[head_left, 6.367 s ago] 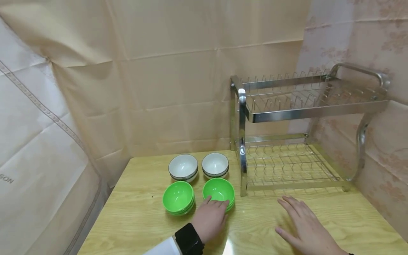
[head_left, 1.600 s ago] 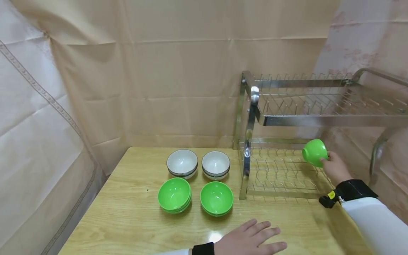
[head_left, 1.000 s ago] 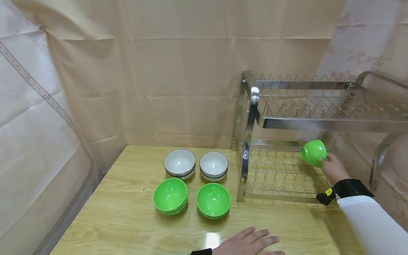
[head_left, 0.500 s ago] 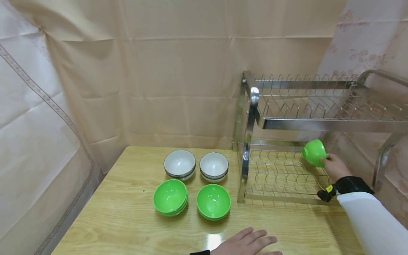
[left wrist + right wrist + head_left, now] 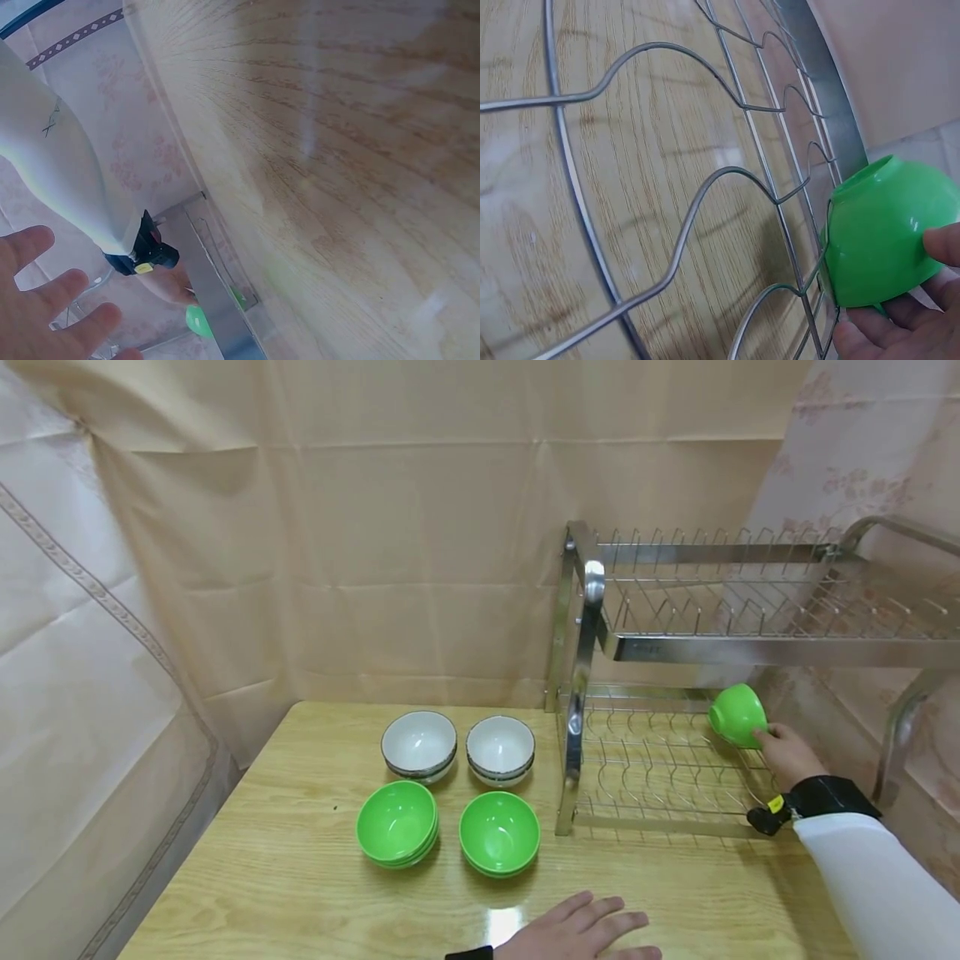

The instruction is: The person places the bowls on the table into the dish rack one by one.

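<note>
My right hand (image 5: 787, 756) pinches the rim of a green bowl (image 5: 737, 716), thumb on the outside and fingers at the other side in the right wrist view. Tipped on its side, the bowl (image 5: 892, 232) has its foot facing left and its edge against the wires of the rack's lower tier (image 5: 660, 760), at the right end. My left hand (image 5: 577, 935) is over the table's front part, fingers spread, holding nothing. Two stacks of green bowls, a left stack (image 5: 397, 822) and a right stack (image 5: 499, 833), sit on the table left of the rack.
Behind the green stacks stand two stacks of white bowls with dark rims, one left (image 5: 419, 743) and one right (image 5: 501, 748). The metal rack (image 5: 581, 693) has an upper tier (image 5: 750, 647) overhanging my right hand. A beige cloth (image 5: 420, 568) hangs behind the wooden table (image 5: 285, 860).
Earlier my left hand touched the right green stack and my right hand was bare; the left has since drawn back. My right hand now holds a bowl in the rack, barely moving lately.
</note>
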{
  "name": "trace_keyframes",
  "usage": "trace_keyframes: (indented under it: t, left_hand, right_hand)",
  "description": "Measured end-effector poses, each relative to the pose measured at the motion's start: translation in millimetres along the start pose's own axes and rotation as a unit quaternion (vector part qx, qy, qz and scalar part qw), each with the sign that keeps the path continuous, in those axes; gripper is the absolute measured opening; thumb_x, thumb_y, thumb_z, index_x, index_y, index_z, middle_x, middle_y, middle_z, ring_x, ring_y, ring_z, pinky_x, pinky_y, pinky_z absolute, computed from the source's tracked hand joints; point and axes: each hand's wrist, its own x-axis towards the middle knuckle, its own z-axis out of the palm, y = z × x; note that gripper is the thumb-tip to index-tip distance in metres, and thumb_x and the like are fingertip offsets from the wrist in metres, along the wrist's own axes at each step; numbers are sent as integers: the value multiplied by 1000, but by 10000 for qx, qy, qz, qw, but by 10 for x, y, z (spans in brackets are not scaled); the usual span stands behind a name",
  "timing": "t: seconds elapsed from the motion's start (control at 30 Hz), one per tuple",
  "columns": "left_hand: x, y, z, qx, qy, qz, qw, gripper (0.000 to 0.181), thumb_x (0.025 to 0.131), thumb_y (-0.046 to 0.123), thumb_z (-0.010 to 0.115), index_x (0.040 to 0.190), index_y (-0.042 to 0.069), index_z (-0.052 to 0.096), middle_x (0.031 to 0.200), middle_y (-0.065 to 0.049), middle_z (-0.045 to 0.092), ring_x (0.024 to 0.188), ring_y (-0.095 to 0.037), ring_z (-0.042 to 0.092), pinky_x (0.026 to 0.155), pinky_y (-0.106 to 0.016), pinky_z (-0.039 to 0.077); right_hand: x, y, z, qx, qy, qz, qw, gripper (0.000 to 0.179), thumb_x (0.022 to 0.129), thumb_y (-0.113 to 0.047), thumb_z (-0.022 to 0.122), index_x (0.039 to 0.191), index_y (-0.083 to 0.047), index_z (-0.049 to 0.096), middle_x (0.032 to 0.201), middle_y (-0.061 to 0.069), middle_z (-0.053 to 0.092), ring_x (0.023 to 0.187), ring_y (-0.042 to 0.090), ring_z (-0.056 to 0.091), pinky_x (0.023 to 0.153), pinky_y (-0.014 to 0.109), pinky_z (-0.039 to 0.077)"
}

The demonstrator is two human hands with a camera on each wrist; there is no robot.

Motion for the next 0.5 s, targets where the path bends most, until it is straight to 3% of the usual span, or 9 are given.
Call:
trace_keyframes:
  t: [0.2,0.37,0.5]
  left_hand:
    - [-22,17,-19,520,86,-26,9986,65,102,58,34,159,30,17,162,4,22,147,-15,22,118,-32,22]
    - [-64,18,-39,846,493,-96,9952,60,103,56,35,156,29,28,157,2,33,143,-17,32,115,-33,30]
    - [-116,-4,-44,794,687,-179,9943,59,104,55,33,155,27,31,156,0,36,141,-19,35,113,-35,33]
  right_hand:
    - [-37,-107,-33,91,-233,-6,9997,78,106,-41,25,145,23,3,147,47,12,134,63,16,103,74,23]
    - [-131,-271,-43,247,76,12,9997,83,105,-42,30,146,22,-2,148,48,7,135,63,14,106,72,21]
    - [-294,-410,-8,394,316,36,9987,84,104,-42,33,147,20,-5,149,47,4,136,62,15,106,71,23]
